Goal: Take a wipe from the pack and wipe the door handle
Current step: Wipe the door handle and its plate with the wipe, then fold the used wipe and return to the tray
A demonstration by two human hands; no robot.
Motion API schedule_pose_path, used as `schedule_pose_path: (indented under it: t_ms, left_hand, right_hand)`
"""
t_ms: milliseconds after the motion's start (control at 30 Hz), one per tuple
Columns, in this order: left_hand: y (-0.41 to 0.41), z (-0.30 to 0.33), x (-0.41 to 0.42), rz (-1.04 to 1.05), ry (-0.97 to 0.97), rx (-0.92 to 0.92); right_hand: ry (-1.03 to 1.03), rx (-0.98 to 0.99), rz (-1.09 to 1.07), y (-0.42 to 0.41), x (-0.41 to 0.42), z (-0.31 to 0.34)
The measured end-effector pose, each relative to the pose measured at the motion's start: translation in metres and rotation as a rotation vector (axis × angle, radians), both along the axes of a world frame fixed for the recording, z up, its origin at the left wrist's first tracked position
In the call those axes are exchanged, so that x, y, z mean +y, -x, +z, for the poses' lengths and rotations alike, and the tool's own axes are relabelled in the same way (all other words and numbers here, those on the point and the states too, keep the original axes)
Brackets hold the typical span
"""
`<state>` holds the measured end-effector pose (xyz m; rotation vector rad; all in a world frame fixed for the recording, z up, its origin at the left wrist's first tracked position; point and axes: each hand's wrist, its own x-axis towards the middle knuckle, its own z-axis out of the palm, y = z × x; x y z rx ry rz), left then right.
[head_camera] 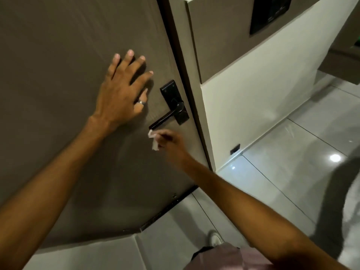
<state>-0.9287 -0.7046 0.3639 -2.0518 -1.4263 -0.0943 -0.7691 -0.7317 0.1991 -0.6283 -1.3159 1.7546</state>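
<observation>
A black lever door handle (165, 117) on a black backplate sits near the right edge of a brown door (68, 55). My left hand (122, 92) lies flat against the door, fingers spread, just left of the handle, with a ring on the thumb. My right hand (171, 142) is blurred and pinches a small white wipe (153, 139) just below the free end of the lever. The wipe is close to the lever's tip; whether it touches is unclear. The wipe pack is not in view.
The door's dark edge and frame (187, 84) run down right of the handle. A white wall (253, 104) with a black panel (270, 12) stands to the right. Glossy grey floor tiles (282, 182) lie below. My shoe (215, 238) shows near the bottom.
</observation>
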Motion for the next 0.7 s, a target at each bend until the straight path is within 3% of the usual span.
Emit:
schedule_pose_path:
  t_ms: [100,200,300,467,567,700]
  left_hand:
    - [-0.053,-0.021,0.001,-0.086,0.127,-0.474]
    - [-0.136,-0.054,0.034,0.062,0.541,-0.940]
    - [-0.239,-0.089,0.095,0.155,0.844,-1.103]
    - [-0.368,-0.127,0.178,0.132,0.832,-1.406]
    - [-0.458,-0.134,0.243,0.130,0.854,-1.550]
    - [-0.565,-0.143,0.331,0.207,0.991,-1.736]
  right_hand:
    - [0.571,0.206,0.113,-0.063,0.033,-0.010]
    - [0.764,0.373,0.075,-0.146,0.080,-0.016]
    - [0.751,0.335,-0.024,-0.248,0.137,-0.016]
    - [0.670,0.256,-0.126,-0.375,0.209,0.001]
    - [0.488,0.069,-0.313,-0.461,0.266,0.002]
    - [0.451,-0.083,-0.542,-0.566,0.336,-0.008]
